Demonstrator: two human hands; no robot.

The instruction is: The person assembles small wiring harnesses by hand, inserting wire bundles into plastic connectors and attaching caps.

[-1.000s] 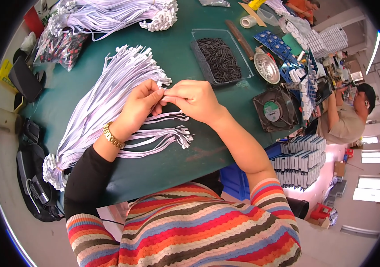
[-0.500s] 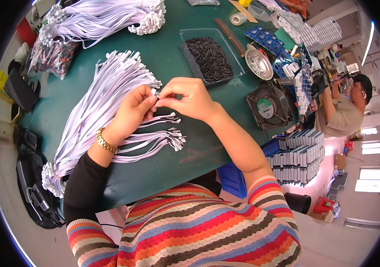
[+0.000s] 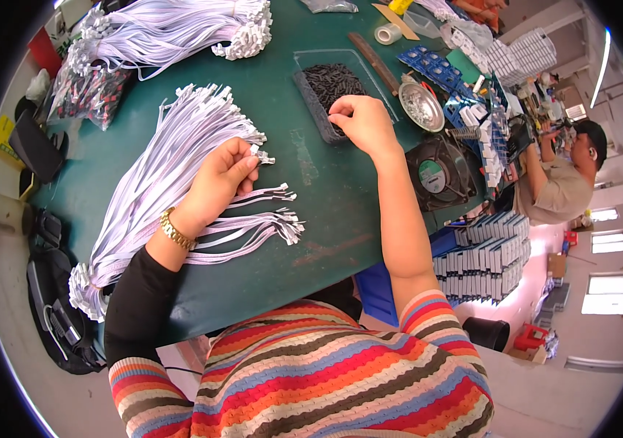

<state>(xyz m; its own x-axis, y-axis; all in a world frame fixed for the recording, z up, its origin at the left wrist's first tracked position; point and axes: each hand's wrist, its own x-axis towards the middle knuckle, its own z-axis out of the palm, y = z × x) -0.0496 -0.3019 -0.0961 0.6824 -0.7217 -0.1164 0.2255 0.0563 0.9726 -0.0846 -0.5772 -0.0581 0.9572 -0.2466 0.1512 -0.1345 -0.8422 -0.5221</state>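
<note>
Since half a second ago: right hand (image 3: 363, 120) parted from left hand (image 3: 222, 177), now reaching to 1 o'clock into the clear tray of small black parts (image 3: 332, 86). Right grip: fingertips pinched together over the black parts; held piece, if any, too small to tell. Left grip: clamped on one white flat cable (image 3: 254, 152) near its connector end, at tabletop centre.

Progress, as a judgement: small fan of finished cables (image 3: 256, 223) at 6 o'clock of left hand, few in number; large unprocessed bundle (image 3: 158, 168) at 9 o'clock, second heap (image 3: 172, 29) at 11 o'clock. Bulk of work remaining.

Clearances: bare green tabletop (image 3: 304, 241) between the hands and toward the near edge. Crowded at 2 o'clock: metal bowl (image 3: 421, 106), black fan (image 3: 439, 171). Tray rim close under right wrist.
</note>
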